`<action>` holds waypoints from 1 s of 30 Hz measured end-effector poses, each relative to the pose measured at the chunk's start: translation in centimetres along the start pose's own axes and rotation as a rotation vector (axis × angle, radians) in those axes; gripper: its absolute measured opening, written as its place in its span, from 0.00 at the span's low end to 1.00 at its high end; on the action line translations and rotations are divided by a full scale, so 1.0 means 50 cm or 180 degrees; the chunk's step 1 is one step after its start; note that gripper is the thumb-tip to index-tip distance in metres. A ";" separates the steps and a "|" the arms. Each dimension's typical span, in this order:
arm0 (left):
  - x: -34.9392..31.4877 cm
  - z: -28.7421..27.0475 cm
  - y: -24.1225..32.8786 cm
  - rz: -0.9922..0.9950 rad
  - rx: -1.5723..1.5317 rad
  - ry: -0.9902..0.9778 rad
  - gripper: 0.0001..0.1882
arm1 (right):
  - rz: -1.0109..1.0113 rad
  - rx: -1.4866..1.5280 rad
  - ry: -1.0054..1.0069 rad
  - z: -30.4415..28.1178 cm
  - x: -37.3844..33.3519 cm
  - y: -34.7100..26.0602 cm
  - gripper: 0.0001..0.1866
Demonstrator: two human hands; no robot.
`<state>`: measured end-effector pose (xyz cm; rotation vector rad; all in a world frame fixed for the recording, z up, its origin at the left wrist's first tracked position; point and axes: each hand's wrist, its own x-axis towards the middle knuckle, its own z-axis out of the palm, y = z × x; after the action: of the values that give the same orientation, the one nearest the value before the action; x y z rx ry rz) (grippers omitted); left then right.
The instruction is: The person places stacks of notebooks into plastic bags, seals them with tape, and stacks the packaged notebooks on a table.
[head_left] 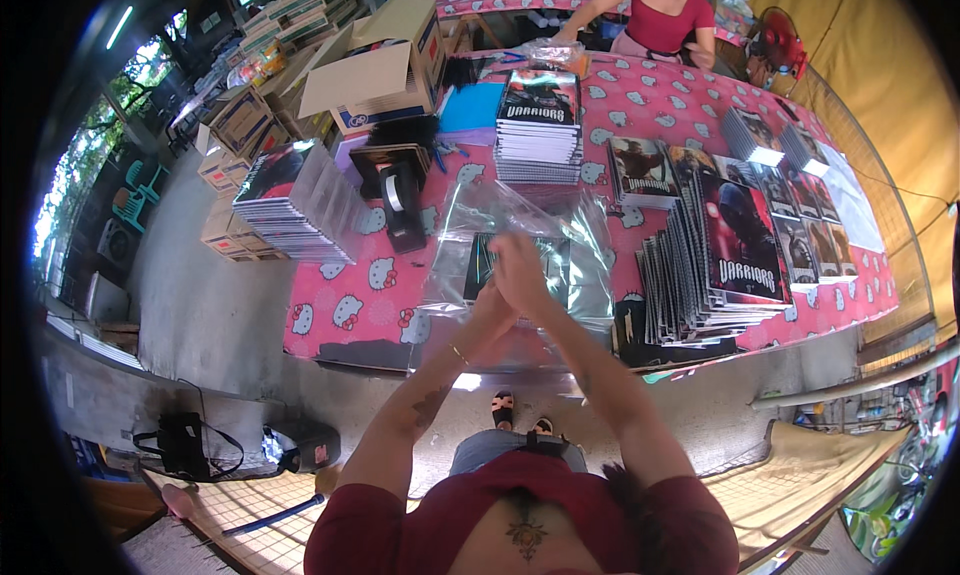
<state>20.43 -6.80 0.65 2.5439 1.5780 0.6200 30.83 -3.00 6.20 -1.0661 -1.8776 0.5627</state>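
Observation:
My two hands are crossed close together over the middle of the near table edge. My right hand (pixel 519 273) lies uppermost, its fingers bent and pressed together; whatever is between them is hidden. Just below it, partly covered, is my left hand (pixel 488 313), whose fingers are hidden. Beneath both hands lie clear plastic bags (pixel 455 265), glossy and wrinkled. A dark-covered notebook (pixel 553 265) shows under or within the plastic; I cannot tell which. Next to it on the left stands a black tape dispenser (pixel 402 207).
Notebook stacks stand left (pixel 300 200), behind (pixel 540 135) and right (pixel 690 265) on the pink patterned table (pixel 345 285). Smaller booklets (pixel 795 225) lie farther right. An open cardboard box (pixel 385 75) sits at the back left. A co-worker (pixel 665 15) stands across the table near a red fan (pixel 780 40).

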 end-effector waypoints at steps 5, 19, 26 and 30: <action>0.017 -0.014 0.030 0.0446 0.0264 0.0221 0.22 | 0.0800 -0.2113 -0.2325 -0.061 0.116 0.203 0.19; -0.024 -0.030 0.005 0.0089 -0.0217 -0.0205 0.25 | -0.0736 -0.2382 -0.1549 -0.114 -0.153 0.023 0.26; -0.066 -0.070 -0.290 -0.1454 -0.0011 0.1545 0.23 | -0.0503 -0.2116 -0.1492 -0.129 -0.149 0.004 0.27; -0.019 -0.149 -0.429 -0.2915 -0.2630 0.1466 0.19 | -0.0413 -0.2180 -0.1413 -0.137 -0.148 -0.022 0.27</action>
<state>-0.82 1.31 1.20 0.9911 1.8138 1.3563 38.04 -10.11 7.00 -1.3006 -2.6124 0.0611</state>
